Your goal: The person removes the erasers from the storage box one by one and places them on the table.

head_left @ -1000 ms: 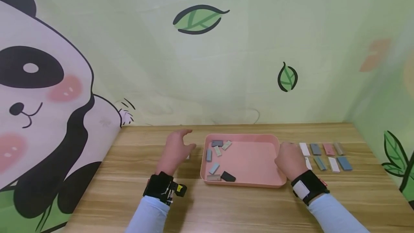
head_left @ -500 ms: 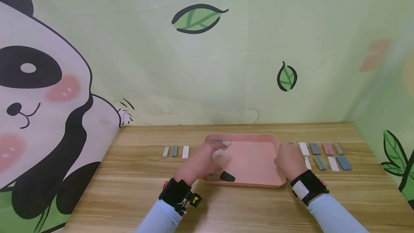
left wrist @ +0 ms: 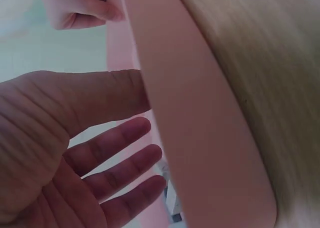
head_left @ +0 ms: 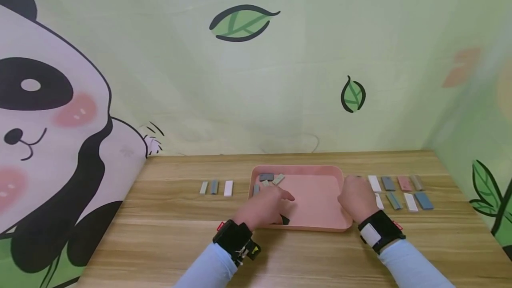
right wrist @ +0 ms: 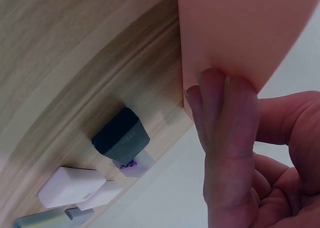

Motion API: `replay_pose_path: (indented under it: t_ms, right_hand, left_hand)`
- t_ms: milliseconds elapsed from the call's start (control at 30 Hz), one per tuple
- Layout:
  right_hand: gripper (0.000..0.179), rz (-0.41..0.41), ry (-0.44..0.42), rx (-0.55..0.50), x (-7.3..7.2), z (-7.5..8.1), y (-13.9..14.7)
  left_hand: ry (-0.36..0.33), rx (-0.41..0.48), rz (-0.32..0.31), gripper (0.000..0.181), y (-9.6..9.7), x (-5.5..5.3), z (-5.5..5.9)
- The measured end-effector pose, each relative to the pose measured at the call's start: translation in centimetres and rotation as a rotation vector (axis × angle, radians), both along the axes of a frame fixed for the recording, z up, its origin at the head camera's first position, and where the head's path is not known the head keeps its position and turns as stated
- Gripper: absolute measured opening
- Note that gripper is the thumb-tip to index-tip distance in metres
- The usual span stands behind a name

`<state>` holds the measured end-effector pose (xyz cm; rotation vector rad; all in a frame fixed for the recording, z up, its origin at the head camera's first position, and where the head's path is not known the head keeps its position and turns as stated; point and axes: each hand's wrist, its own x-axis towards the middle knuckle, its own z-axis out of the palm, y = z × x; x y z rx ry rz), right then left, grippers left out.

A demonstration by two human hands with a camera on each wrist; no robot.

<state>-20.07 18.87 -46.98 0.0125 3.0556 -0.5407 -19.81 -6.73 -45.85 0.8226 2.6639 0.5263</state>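
My left hand (head_left: 262, 208) reaches over the front left of a shallow pink tray (head_left: 316, 197), hiding some of what lies there. In the left wrist view, its thumb (left wrist: 107, 95) dips behind the tray wall and its fingers are loosely extended, with nothing visible between them. The end of a black eraser-like block (head_left: 285, 220) shows beside that hand. More small blocks, including a dark grey one (head_left: 266, 177) and a pale one (head_left: 278, 179), lie in the tray's back left. My right hand (head_left: 357, 199) grips the tray's right wall, fingers (right wrist: 232, 123) outside and thumb inside.
Left of the tray stand a pale green block (head_left: 204, 187), a blue-grey one (head_left: 214, 187) and a white one (head_left: 228, 188) in a row. To the right are two rows of blocks, including a pink one (head_left: 404, 183) and a blue one (head_left: 424, 200). A printed backdrop (head_left: 304, 101) rises behind the table.
My left hand has moved right and nearer from beside the tray to over its front left, uncovering the row of blocks at left. My right hand stays on the tray wall.
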Motion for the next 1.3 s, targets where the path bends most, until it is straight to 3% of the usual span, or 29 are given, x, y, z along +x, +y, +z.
replay_pose_path:
  t_ms: [167,433,600,800,1300]
  right_hand:
    - [0.013,-0.007,0.001,-0.01,-0.1,-0.1,-0.1]
    - [0.013,0.003,0.039,-0.004,-0.1,-0.3,0.2]
    - [0.013,0.005,0.032,-0.01,-0.1,-0.4,0.2]
    - [0.015,0.009,0.034,-0.001,-0.1,-0.4,0.1]
    - [0.015,-0.007,0.003,0.022,-0.1,-0.2,0.0]
  left_hand:
    - [-0.006,-0.014,0.003,0.049,0.5,0.0,-0.5]
    - [-0.076,0.014,0.037,0.043,0.6,0.2,-0.1]
    - [-0.104,0.021,0.018,0.037,0.2,0.1,-0.2]
    - [-0.05,0.005,-0.042,0.028,0.3,-0.2,-0.6]
    - [0.039,-0.01,-0.067,0.012,0.7,-0.3,-1.6]
